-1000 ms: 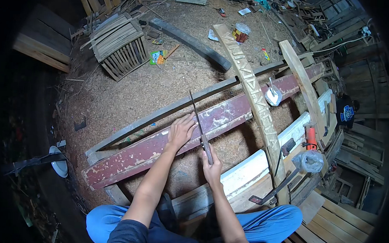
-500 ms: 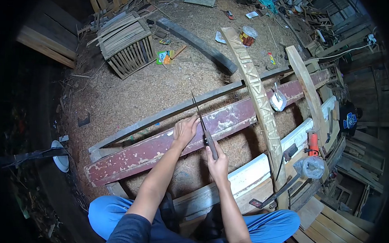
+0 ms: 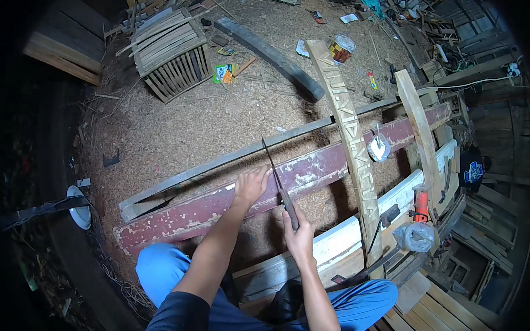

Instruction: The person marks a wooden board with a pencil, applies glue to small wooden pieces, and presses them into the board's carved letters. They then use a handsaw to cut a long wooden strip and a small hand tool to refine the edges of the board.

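A long maroon board point(image 3: 193, 218) with peeling paint lies diagonally in front of me. My left hand point(image 3: 251, 185) rests on it with the palm down, its fingertips close to the blade. In my right hand point(image 3: 299, 230) is the handle of a handsaw point(image 3: 278, 180), whose thin blade crosses the board and points up and away. Whether the teeth are in the wood is too small to tell. Beyond the board runs a narrow grey beam point(image 3: 218, 155). A carved wooden piece point(image 3: 352, 133) lies across the board to the right.
A slatted crate point(image 3: 172, 57) stands at the upper left, near a dark beam point(image 3: 269, 56). To the right are a plain curved plank point(image 3: 417, 121), a bag of white material point(image 3: 379, 147), a red tool point(image 3: 421, 206), a white board point(image 3: 338, 241) and a person in a dark shirt point(image 3: 472, 168).
The saw and my right hand have shifted slightly down and to the right. My left hand stays on the board. My left knee has moved inward, and the view has shifted a little.
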The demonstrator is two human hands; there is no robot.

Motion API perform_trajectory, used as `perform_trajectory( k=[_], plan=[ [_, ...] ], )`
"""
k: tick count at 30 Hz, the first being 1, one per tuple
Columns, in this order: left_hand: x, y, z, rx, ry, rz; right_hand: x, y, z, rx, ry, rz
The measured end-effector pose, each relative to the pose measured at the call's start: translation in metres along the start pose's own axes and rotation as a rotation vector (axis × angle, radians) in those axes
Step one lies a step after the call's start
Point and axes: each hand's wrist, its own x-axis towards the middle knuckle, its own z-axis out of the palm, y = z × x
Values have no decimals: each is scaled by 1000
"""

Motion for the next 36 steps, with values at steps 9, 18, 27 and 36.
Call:
perform_trajectory(
  k=[9, 18, 27, 36],
  plan=[
    [1, 2, 1, 1, 31, 12, -11, 44, 9, -75, 26, -135],
    [1, 11, -6, 11, 12, 9, -8, 32, -12, 4, -21, -89],
    [6, 9, -9, 20, 36, 1, -16, 19, -31, 63, -3, -77],
    [2, 7, -4, 39, -27, -26, -11, 3, -43, 19, -59, 7]
  ],
)
